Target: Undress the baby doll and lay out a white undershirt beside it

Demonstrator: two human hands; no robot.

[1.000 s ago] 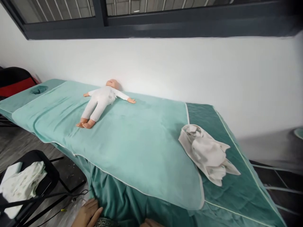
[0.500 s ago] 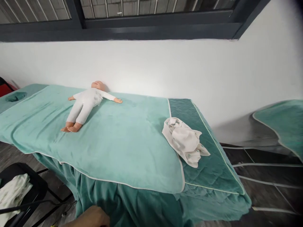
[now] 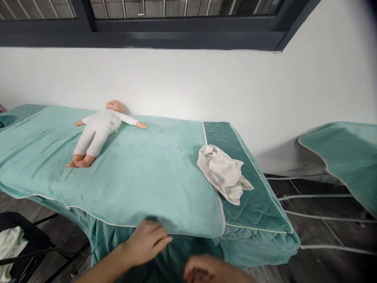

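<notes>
My left hand point(image 3: 147, 243) is over the front edge of the light green blanket point(image 3: 165, 173), back upward, fingers loosely bent and thumb stretched out; nothing shows in it. To its right, my right hand point(image 3: 206, 269) is at the bottom of the view with its fingers curled in, and no object is visible in them. A baby doll point(image 3: 101, 125) in a white suit lies on its back on the blanket, its arms spread. Farther right, a crumpled white printed cloth point(image 3: 224, 173) lies across the blanket's edge and the dark green quilted cover point(image 3: 259, 208). Both hands are apart from these two.
A white wall point(image 3: 176, 82) and a dark window frame point(image 3: 176, 37) stand behind the bed. At the lower left is a black chair point(image 3: 35, 239) holding a pale cloth point(image 3: 11, 243). Another green-covered surface point(image 3: 347, 149) and pale metal bars point(image 3: 326, 217) are at the right.
The left hand has risen from the bottom edge and moved right to the blanket's edge. My right hand has come into view. The scene has shifted slightly left; doll and cloth lie as before.
</notes>
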